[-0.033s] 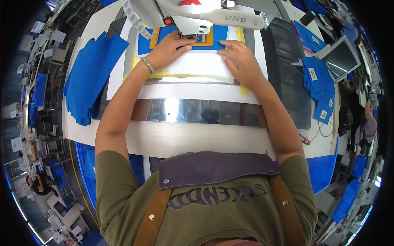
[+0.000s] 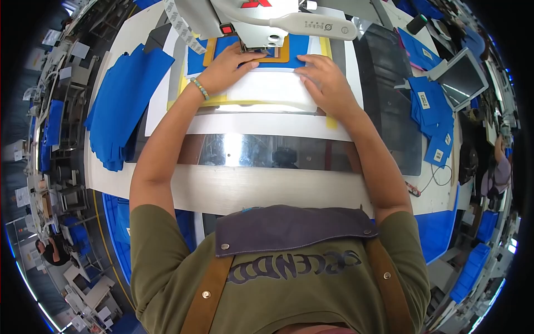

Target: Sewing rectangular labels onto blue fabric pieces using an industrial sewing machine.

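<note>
Under the white sewing machine head (image 2: 256, 30) lies a blue fabric piece (image 2: 300, 45), with an orange frame (image 2: 285, 54) on top of it. My left hand (image 2: 227, 69) rests over the frame's left side, fingers stretched toward the needle area and thumb apart. Some of its fingertips are hidden by the machine head. At the fabric's right edge, my right hand (image 2: 328, 83) lies with its fingers apart, the index fingertip touching the cloth. A white sheet (image 2: 272, 86) spans the gap between both hands.
A stack of blue fabric pieces (image 2: 125, 106) lies at the left. Labelled blue pieces (image 2: 431, 111) sit at the right beside a screen (image 2: 464, 78). An LED lamp arm (image 2: 317, 25) crosses above my hands. A screwdriver-like tool (image 2: 413, 189) lies near the right table edge.
</note>
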Motion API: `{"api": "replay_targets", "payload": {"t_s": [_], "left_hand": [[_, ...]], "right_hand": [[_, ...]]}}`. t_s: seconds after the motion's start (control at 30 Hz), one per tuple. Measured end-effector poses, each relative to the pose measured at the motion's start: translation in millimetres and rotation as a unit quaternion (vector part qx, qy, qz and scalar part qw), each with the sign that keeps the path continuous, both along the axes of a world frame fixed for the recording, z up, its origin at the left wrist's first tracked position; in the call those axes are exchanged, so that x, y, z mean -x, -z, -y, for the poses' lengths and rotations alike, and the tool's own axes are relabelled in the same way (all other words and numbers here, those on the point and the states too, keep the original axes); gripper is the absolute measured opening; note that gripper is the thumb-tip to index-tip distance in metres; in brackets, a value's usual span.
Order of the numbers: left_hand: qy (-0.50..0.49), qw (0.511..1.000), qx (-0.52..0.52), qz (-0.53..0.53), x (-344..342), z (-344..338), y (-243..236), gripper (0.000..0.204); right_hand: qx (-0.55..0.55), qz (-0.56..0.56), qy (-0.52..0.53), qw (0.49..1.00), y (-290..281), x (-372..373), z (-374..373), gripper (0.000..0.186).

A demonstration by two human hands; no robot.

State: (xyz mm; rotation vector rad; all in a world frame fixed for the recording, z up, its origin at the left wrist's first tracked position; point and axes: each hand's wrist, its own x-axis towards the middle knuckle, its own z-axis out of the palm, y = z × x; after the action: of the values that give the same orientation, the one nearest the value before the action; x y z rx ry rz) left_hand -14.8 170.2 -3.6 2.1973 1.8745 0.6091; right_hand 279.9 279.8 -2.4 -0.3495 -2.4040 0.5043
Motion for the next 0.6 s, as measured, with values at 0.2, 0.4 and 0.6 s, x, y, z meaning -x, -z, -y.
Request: {"api": "replay_targets", "payload": {"t_s": [0.2,0.4,0.6], "left_hand": [[-0.042,0.999,-0.018,0.027,27,3,2,0.032],[-0.226,0.968,-0.102,-0.04,127,21,31,0.036],[-0.265,0.956,-0.1,-0.078,163,31,53,0.047]], "right_hand": [[-0.013,-0.015,-0.001,1.0,0,-3,-2,0.019],[-0.007,0.008,-0.014,1.0,-1,-2,4,0.02],[-0.037,-0.001,-0.013,0.999,-7,-5,2,0.017]]}}
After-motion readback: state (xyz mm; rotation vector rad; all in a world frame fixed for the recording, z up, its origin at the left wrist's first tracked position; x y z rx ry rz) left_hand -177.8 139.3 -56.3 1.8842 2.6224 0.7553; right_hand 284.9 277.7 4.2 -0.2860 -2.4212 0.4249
